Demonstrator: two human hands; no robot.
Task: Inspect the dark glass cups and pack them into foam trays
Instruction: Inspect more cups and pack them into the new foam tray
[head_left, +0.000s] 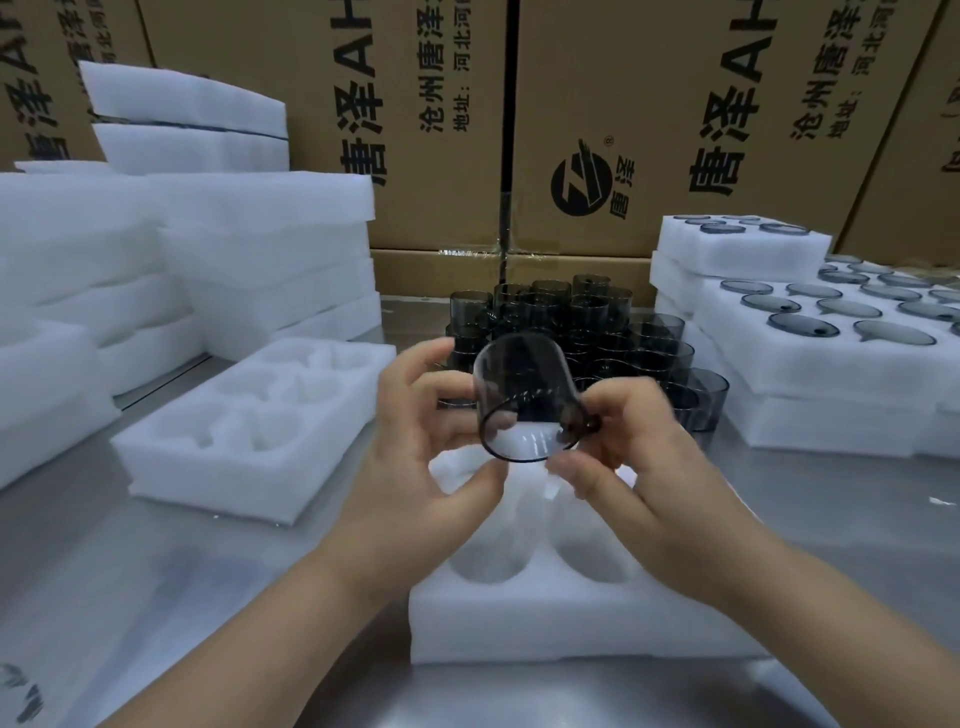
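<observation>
Head view: spare foam tray (249, 431) lies empty at 10 o'clock on the desk (156, 561). L hand (415, 457) cradles the dark glass cup (524, 395), fingers curled on its wall, thumb under the rim. Cup is tipped, mouth toward camera, in the air just above the near foam tray (519, 618) at 6 o'clock; visible pockets empty. Loose cups (571, 317) wait at 12. R hand (644, 447) pinches the cup at what looks like its handle. Packed trays (831, 358) at 2. Prob. inspection step: rotate slowly w/ white foam as backdrop, check rim & wall for chips, keep low over foam, then seat it w/ handle in the pocket notch.
</observation>
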